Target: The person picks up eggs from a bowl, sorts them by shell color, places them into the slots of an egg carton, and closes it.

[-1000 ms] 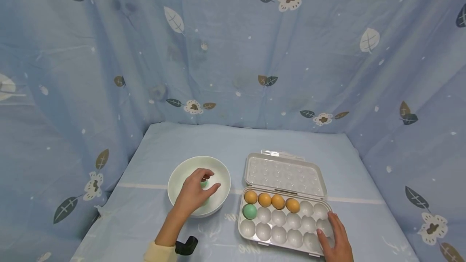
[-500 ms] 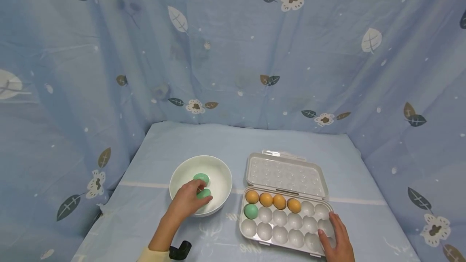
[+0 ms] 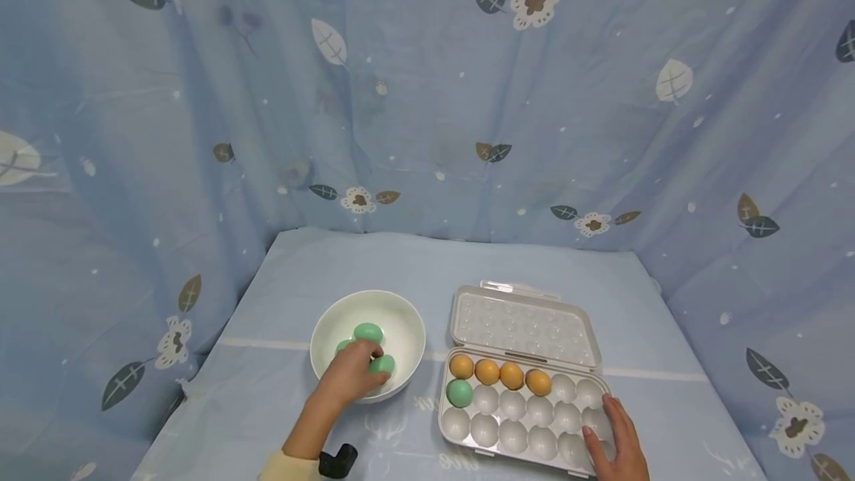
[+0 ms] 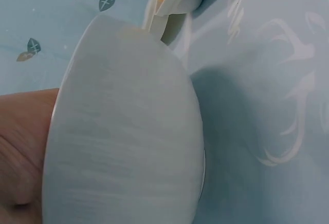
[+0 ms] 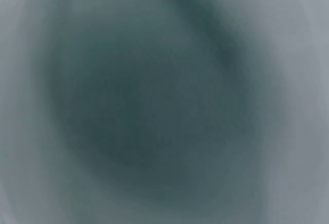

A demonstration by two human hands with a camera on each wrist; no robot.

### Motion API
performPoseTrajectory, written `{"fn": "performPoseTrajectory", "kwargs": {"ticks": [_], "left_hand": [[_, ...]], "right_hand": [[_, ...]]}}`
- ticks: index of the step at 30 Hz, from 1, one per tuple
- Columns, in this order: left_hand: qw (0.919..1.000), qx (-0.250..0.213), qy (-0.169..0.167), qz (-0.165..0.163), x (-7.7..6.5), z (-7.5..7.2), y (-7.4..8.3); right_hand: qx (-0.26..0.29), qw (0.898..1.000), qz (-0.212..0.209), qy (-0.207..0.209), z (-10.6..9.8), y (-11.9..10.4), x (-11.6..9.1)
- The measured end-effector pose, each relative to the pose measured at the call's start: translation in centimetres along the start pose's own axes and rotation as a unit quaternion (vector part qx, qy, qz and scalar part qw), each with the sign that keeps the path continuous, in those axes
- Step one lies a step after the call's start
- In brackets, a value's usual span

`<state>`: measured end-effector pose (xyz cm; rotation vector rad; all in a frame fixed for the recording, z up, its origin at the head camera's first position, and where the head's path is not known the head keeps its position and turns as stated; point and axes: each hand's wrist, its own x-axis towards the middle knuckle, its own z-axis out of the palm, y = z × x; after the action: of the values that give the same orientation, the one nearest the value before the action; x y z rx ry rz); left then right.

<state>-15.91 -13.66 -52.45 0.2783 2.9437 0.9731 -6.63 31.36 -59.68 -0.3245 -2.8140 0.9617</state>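
Note:
In the head view, my left hand point(image 3: 354, 371) reaches into a white bowl point(image 3: 323, 332) and pinches a green egg point(image 3: 383, 364) between thumb and fingers. Another green egg point(image 3: 368, 332) lies behind it, and a third shows partly at the fingers' left. The bowl's outer wall point(image 4: 123, 126) fills much of the left wrist view and hides the fingers there. My right hand point(image 3: 620, 442) rests with extended fingers on the right end of a plastic egg box point(image 3: 531, 451). Several orange eggs point(image 3: 511, 375) fill back-row cups; one green egg point(image 3: 459, 393) sits in the middle row.
The box's lid point(image 3: 524, 324) lies folded back behind it. A pale blue cloth point(image 3: 427, 258) covers the table, and a patterned blue curtain point(image 3: 414, 95) hangs around its back and sides. The right wrist view is only a dark blur.
My left hand has lowered into the bowl, and its fingers have come together on a green egg, which has shifted slightly right. My right hand has stayed on the box.

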Motion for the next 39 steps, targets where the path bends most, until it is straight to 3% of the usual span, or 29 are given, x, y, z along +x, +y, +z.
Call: {"fn": "performPoseTrajectory", "kwargs": {"ticks": [7,13,20,26,32,39], "left_hand": [[0.9999,0.01,-0.01,-0.001,0.1,0.8,-0.1],[1.0,0.005,-0.008,0.002,0.1,0.8,0.0],[0.9977,-0.016,0.066,0.01,0.3,0.7,0.2],[0.9898,-0.065,0.12,0.04,0.7,0.3,1.3],[0.9765,-0.116,0.159,0.088,1.1,0.8,2.9],[0.9606,-0.157,0.17,0.154,1.5,2.0,5.3]], "right_hand": [[0.005,1.0,-0.015,0.018,0.2,0.2,-0.2],[-0.001,1.0,-0.009,0.01,0.1,0.1,0.0],[0.0,1.0,-0.004,-0.002,-0.3,0.0,0.1],[-0.002,1.0,-0.006,0.003,-0.3,-0.1,0.2],[0.001,1.0,-0.001,0.005,-0.2,-0.2,0.1],[0.005,1.0,-0.005,0.015,0.3,0.1,-0.1]]}}
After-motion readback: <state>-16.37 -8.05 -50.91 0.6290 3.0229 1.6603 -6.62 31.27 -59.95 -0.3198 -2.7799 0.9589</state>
